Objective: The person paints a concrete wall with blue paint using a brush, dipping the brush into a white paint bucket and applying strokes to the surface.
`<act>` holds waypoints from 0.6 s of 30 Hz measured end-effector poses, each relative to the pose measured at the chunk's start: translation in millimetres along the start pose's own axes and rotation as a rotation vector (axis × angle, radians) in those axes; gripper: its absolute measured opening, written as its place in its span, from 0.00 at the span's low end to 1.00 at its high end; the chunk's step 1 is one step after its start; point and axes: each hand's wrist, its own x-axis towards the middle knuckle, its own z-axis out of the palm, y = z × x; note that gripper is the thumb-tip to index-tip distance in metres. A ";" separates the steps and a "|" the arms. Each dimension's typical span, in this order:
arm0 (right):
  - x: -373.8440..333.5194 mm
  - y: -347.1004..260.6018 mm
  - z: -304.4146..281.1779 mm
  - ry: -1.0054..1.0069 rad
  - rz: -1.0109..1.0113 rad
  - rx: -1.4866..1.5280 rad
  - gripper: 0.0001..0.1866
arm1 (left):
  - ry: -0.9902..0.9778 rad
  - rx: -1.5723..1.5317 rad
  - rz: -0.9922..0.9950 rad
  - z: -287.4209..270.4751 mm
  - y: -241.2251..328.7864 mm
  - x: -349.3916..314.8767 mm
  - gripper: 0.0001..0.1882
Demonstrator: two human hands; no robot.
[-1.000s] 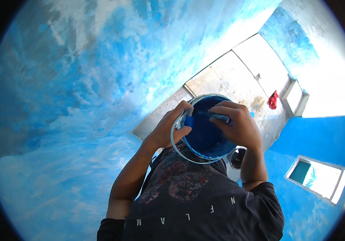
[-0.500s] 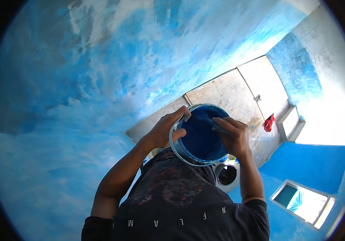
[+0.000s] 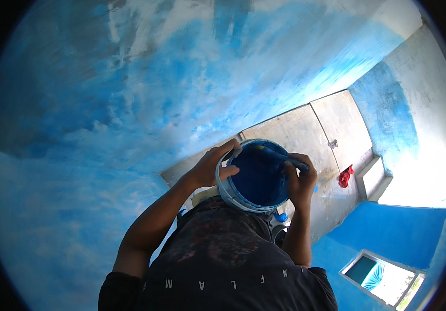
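A round paint bucket (image 3: 224,194) with a pale, smeared rim is held up in front of my body. Dark blue paint (image 3: 256,181) fills part of it. My left hand (image 3: 215,165) is closed on the bucket's left edge, thumb inside and fingers over the rim. In my right hand (image 3: 302,181), at the right edge of the bucket, is a paintbrush (image 3: 285,158). Its handle end sticks out past my fingers and the rest slants left into the bucket. The bristles are hard to make out against the dark paint.
A wall patchily painted in blue and white (image 3: 145,93) rises in front and to the left. Pale boards (image 3: 280,127) lie beyond the bucket, with a red cloth (image 3: 345,177) near them. At the right are a solid blue wall area (image 3: 394,220) and a window (image 3: 384,277).
My right hand has turned and dropped slightly, so the brush handle now shows past the rim. The bucket has shifted a little left and down. The view has tilted slightly.
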 end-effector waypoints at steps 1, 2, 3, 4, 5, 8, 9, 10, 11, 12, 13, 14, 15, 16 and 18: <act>2.2 9.5 -0.4 0.012 0.012 0.054 0.06 | 0.007 0.020 0.031 -1.9 4.1 0.6 0.13; 5.1 16.6 -0.3 0.030 0.018 0.113 0.06 | -0.021 0.063 0.015 -5.6 11.0 1.5 0.13; 3.6 21.3 0.7 0.046 0.050 0.252 0.07 | -0.046 0.106 -0.003 -9.4 18.0 1.4 0.14; 5.3 27.5 5.1 0.093 0.072 0.352 0.07 | -0.065 0.158 -0.019 -15.9 24.4 2.0 0.16; 6.7 32.6 9.5 0.140 0.097 0.454 0.07 | -0.041 0.194 0.006 -17.2 28.5 1.7 0.15; 14.0 42.9 19.1 0.198 0.148 0.620 0.07 | 0.078 0.663 0.090 -22.8 51.4 3.9 0.12; 17.6 53.0 22.7 0.194 0.144 0.639 0.07 | 0.088 0.890 0.060 -20.8 63.7 4.3 0.11; 21.0 57.9 28.8 0.188 0.141 0.656 0.08 | 0.100 0.996 0.089 -21.0 74.8 6.3 0.12; 25.3 52.4 33.4 0.176 0.151 0.679 0.08 | 0.117 1.093 0.118 -19.8 84.7 7.7 0.12; 27.9 46.2 39.1 0.159 0.136 0.692 0.08 | 0.133 1.192 0.143 -20.3 94.7 7.5 0.12; 31.3 39.9 44.1 0.147 0.116 0.703 0.08 | 0.242 1.296 0.361 -22.7 104.3 8.8 0.13; 34.4 32.1 49.0 0.133 0.096 0.714 0.08 | 0.248 1.327 0.406 -24.7 115.9 9.9 0.14; 37.3 22.7 53.7 0.109 0.077 0.715 0.08 | 0.252 1.359 0.449 -26.8 128.2 11.2 0.14; 40.2 13.3 57.0 0.088 0.056 0.714 0.09 | 0.254 1.389 0.496 -28.8 138.5 13.5 0.15; 50.4 -6.2 62.9 0.049 0.026 0.745 0.09 | 0.260 1.427 0.571 -36.3 158.7 16.3 0.16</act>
